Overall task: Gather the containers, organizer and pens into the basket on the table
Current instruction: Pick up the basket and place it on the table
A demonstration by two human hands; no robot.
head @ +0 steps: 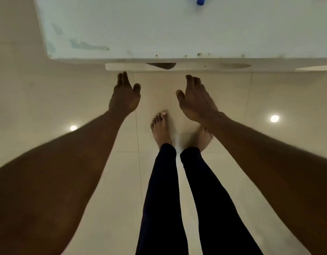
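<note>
Honestly, nothing's looking gathered so far. The person is standing at the white table (pixel 159 30), which is filling the top of the frame, with both arms reaching out. The left hand (pixel 125 96) and right hand (pixel 195 100) are hanging relaxed with fingers straight, holding nothing, just short of the table's near edge. Only a blue thing (pixel 201 0), maybe a pen, is peeking in at the top edge. Basket, containers and organizer aren't showing. Plenty of bare floor (pixel 48 100) around the feet.
</note>
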